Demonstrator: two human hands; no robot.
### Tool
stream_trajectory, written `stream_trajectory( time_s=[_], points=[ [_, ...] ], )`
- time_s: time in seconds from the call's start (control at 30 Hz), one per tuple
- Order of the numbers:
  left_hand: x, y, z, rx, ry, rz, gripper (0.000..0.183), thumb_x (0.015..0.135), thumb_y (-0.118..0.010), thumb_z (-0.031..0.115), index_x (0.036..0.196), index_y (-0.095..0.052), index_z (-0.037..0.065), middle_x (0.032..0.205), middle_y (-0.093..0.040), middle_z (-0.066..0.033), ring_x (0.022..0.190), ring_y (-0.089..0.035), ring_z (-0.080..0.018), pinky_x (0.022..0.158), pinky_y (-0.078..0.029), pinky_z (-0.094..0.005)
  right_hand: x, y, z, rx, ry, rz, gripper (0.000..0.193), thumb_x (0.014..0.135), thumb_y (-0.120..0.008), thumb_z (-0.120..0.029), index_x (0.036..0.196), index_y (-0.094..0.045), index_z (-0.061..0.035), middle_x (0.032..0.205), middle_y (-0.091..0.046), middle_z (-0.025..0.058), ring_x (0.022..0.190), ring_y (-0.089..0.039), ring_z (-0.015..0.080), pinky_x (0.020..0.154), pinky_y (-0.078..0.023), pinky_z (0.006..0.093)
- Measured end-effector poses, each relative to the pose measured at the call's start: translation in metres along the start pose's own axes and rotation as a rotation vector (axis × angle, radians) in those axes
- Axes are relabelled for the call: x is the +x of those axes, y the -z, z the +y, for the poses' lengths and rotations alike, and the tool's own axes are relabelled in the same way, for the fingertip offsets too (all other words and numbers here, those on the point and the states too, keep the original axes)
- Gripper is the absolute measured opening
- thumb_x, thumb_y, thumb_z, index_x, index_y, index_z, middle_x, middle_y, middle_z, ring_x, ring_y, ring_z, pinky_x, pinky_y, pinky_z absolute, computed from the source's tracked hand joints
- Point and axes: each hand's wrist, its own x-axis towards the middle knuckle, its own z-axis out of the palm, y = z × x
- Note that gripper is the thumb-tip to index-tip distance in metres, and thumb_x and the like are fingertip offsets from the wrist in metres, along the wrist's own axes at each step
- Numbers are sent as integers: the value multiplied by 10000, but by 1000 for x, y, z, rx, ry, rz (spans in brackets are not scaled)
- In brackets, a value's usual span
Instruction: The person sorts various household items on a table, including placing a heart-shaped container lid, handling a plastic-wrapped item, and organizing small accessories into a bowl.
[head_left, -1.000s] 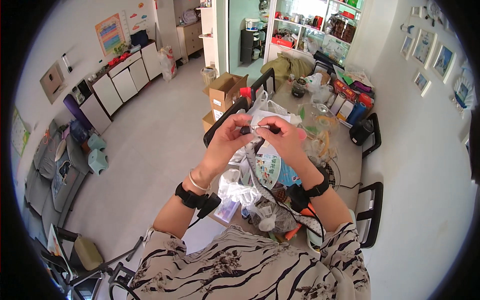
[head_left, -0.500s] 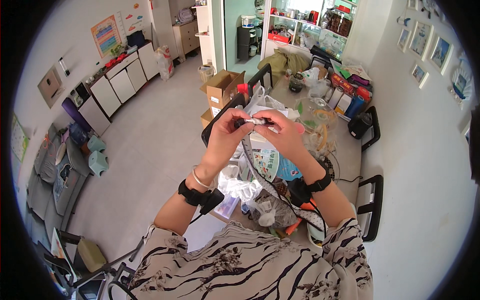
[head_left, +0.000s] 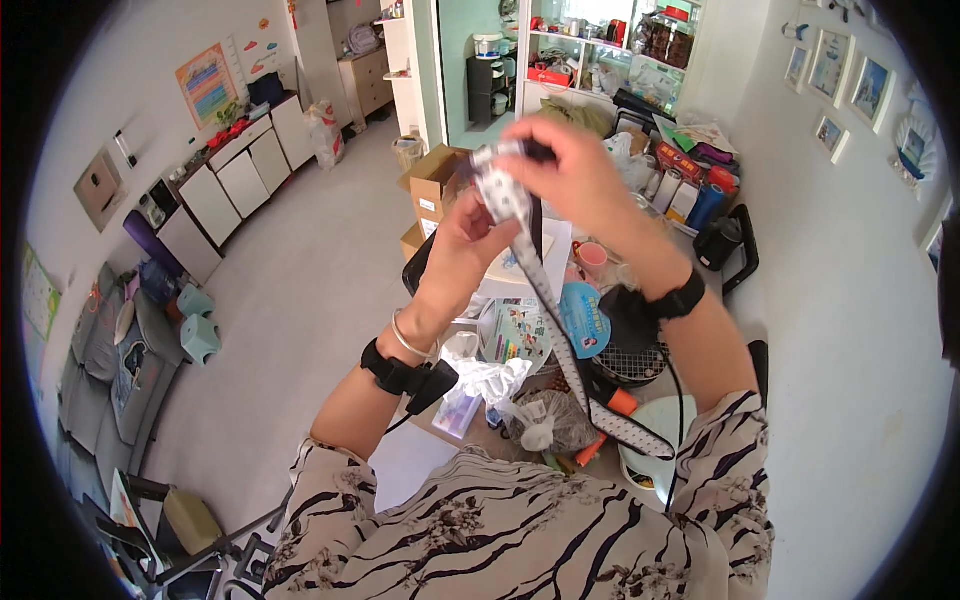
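A long fabric strip [head_left: 553,320], white with small dark dots and a dark side, runs from my hands down towards my right forearm. Its lower part bends over the cluttered table near a pale bowl. My left hand [head_left: 458,255] is closed, pinching the strip between thumb and fingers. Higher up and farther away, my right hand [head_left: 570,175] grips the strip's upper end, where a dark piece shows under the fingers. Motion blurs the right hand and that upper end, so the fold there is unclear.
The table holds a white plastic bag [head_left: 485,378], a bag of dark contents [head_left: 545,425], a blue fan-shaped card [head_left: 584,320], a pink cup [head_left: 592,260] and a pale bowl [head_left: 655,480]. Cardboard boxes [head_left: 428,200] stand beyond its left side. Black chairs [head_left: 742,245] line the right.
My right hand has risen and moved away to the right, drawing the strip's upper end up. My left hand has shifted slightly left and down. The strip now hangs farther right.
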Motion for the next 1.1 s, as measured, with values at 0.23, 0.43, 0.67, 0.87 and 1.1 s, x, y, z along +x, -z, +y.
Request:
stream_trajectory(
  time_s=[0.23, 0.43, 0.67, 0.87, 1.1],
  points=[
    [26, -6, 62, -90, -16, -60, 153, 861, -581, -27, 930, -508, 88, 899, -563, 44, 799, -509, -36, 734, -423, -204, 90, 69, -110, -195, -228, 110, 223, 903, -597, -173, 1092, -605, -55, 813, -653, 59, 630, -596, 138, 593, -506, 222],
    [34, -6, 89, 109, -61, -146, 347, 861, -563, 5, 1192, -466, 47, 1067, -553, -32, 902, -539, -81, 789, -437, -231, 93, 82, -47, -150, 172, 218, 296, 811, -712, -296, 988, -649, -68, 819, -658, 59, 719, -588, 137, 682, -481, 281],
    [38, -3, 65, -1, 58, -131, 421, 912, -636, 249, 1238, -455, 53, 990, -599, -3, 852, -548, -55, 712, -449, -223, 22, 12, -1, -1, -117, 83, 235, 826, -703, -176, 991, -627, -26, 836, -634, 29, 754, -559, 85, 703, -467, 243],
    [30, -9, 47, -130, 143, 44, 293, 936, -601, 256, 1144, -530, 62, 914, -583, 14, 774, -524, -44, 659, -442, -208, -12, -6, 12, 46, -80, 136, 227, 792, -709, -98, 983, -626, -8, 892, -642, 87, 747, -626, 162, 681, -497, 270],
    [23, -6, 34, -134, 70, 4, 187, 979, -514, 178, 1104, -545, 43, 925, -580, 15, 799, -534, -54, 719, -458, -217, -29, -11, 9, 400, -233, 66, 213, 843, -679, -108, 1030, -627, -20, 984, -642, 40, 787, -594, 102, 686, -492, 258]
  ],
)
